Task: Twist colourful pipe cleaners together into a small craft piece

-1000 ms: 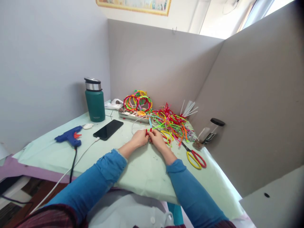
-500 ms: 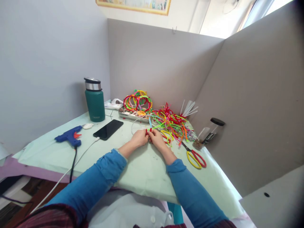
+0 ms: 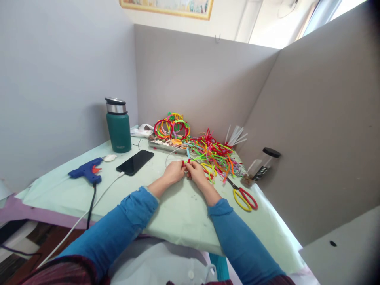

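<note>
My left hand (image 3: 175,171) and my right hand (image 3: 196,173) meet fingertip to fingertip over the middle of the table. Both are closed in a pinch on a small red fuzzy stem (image 3: 183,163), mostly hidden by the fingers. A thin pale loop rises just behind my left hand. Beyond my right hand spreads a tangled heap of coloured fuzzy stems (image 3: 215,152). Scissors with red and yellow handles (image 3: 245,198) lie to the right of that hand, and another red-and-yellow-handled tool (image 3: 209,170) is partly hidden beside it.
On the left are a green bottle (image 3: 118,132), a black phone (image 3: 135,162) with a white cable, and a blue glue gun (image 3: 87,170). A metal tray (image 3: 168,148) with coloured rings (image 3: 163,128) stands at the back. A clear jar (image 3: 261,167) leans at the right.
The pale loop behind my left hand has shifted slightly. My hands hold nearly the same place and the same pinch.
</note>
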{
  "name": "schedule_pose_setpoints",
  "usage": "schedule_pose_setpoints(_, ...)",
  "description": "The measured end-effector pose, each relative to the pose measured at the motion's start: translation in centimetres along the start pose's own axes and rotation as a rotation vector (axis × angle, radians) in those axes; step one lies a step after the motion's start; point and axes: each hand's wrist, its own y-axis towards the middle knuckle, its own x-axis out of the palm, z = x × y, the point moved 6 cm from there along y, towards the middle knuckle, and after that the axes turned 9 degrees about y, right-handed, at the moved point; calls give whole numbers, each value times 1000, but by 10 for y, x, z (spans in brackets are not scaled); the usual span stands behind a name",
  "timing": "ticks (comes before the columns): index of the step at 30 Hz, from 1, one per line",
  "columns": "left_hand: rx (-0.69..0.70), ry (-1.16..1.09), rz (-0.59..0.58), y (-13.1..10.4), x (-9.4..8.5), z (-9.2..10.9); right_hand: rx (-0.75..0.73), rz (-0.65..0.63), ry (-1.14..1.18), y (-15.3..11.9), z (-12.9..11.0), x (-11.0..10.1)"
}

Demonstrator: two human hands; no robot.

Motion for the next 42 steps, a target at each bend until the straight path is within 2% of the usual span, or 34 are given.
schedule_pose_setpoints(9, 24, 29, -4, 2, 2, 1, -16, 10, 6, 1, 3, -2)
schedule_pose_setpoints(16, 4, -22, -70, 2, 7, -1, -11, 20, 30, 1, 1, -1)
schedule_pose_setpoints(25, -9, -41, -89, 5, 11, -4, -76, 31, -47, 4, 2, -3)
schedule_pose_setpoints(36, -51, -36, -44, 1, 2, -3, -73, 25, -78, 3, 3, -3)
schedule_pose_setpoints(42, -56, -90, -80, 1, 4, -3, -71, -20, -13, 1, -1, 0)
